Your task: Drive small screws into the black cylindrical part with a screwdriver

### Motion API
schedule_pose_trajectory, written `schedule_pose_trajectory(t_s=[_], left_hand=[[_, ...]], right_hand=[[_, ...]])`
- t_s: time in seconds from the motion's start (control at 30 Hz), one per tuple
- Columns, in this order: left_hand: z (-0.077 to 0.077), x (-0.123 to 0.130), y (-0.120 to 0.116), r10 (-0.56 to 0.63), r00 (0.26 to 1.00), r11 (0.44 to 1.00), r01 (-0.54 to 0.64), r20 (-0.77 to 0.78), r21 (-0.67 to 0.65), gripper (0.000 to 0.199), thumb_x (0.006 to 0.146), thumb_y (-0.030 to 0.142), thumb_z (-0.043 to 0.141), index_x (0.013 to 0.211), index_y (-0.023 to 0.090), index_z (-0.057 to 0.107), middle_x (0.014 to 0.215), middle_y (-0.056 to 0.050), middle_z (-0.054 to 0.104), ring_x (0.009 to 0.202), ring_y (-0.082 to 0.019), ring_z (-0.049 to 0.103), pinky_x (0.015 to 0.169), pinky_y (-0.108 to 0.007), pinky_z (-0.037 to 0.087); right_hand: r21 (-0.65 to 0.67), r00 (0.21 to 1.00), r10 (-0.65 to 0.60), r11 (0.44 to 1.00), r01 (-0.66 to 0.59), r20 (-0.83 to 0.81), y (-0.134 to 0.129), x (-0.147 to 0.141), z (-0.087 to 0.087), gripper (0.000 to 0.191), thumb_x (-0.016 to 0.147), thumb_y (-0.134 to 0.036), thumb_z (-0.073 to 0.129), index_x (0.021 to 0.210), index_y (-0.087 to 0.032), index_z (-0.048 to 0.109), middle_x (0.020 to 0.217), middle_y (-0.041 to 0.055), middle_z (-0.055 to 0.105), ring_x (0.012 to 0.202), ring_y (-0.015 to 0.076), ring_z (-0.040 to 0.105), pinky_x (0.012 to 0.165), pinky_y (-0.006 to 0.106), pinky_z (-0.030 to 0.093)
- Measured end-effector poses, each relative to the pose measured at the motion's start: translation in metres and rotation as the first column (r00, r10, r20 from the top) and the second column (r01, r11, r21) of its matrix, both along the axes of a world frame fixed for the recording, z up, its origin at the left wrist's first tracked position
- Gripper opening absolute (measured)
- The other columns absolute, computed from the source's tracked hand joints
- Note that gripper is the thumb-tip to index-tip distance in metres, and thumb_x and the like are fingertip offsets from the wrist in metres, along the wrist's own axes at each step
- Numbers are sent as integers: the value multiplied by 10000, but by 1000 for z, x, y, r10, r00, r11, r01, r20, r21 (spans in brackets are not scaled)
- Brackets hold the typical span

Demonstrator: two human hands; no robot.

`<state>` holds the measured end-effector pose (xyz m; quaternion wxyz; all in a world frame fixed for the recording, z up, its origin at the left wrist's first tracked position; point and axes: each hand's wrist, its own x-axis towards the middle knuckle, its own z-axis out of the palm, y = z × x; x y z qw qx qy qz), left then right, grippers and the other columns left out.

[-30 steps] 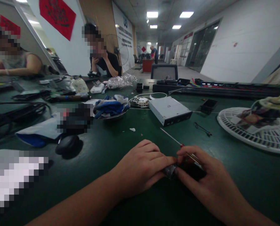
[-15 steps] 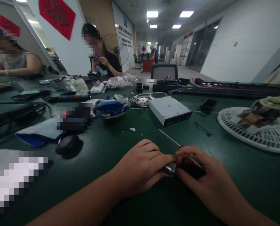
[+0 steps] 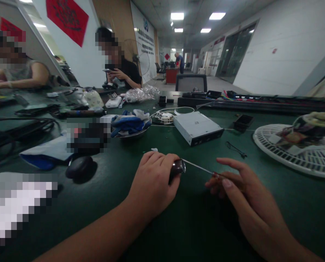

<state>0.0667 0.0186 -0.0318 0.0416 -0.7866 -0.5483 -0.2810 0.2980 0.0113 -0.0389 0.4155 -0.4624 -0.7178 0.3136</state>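
Watching through the head camera, I see the left hand (image 3: 151,183) curled closed, knuckles up, around a dark glossy cylinder (image 3: 178,167). The right hand (image 3: 241,189) is in a narrow pinch, its fingertips (image 3: 219,182) on a red-collared screwdriver (image 3: 197,167) whose thin metal shaft reaches left to touch the cylinder; I cannot tell whether it goes in. Both hands sit low over the green workbench (image 3: 195,222), with a metal optical drive (image 3: 197,127) ahead.
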Motion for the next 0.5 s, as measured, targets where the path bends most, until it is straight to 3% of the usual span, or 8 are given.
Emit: schedule_pose_trajectory(t_s=[0.13,0.33,0.5], left_hand=[[0,-1,0,57,998,998,-57,4,4,210,827,180,619,1034,206,596,936,-41,687,888,-233,595,930,-489,417],[0,1,0,-44,999,999,44,21,-24,234,834,154,605,1063,207,598,977,-31,684,932,-223,599,953,-471,401],[1,0,0,-46,999,998,47,23,-47,249,836,123,590,1066,217,612,993,-26,689,943,-221,599,952,-458,387]], right_hand=[[3,999,22,1000,-22,26,-2,2,1,200,972,-281,491,1110,-214,619,857,54,700,754,191,690,627,286,568],[7,993,55,998,-56,100,-2,2,4,185,971,-262,478,1098,-233,608,841,23,685,738,173,674,607,264,543],[12,989,79,997,-81,126,-2,2,5,185,964,-239,469,1054,-237,630,786,9,674,703,170,668,566,256,518]])
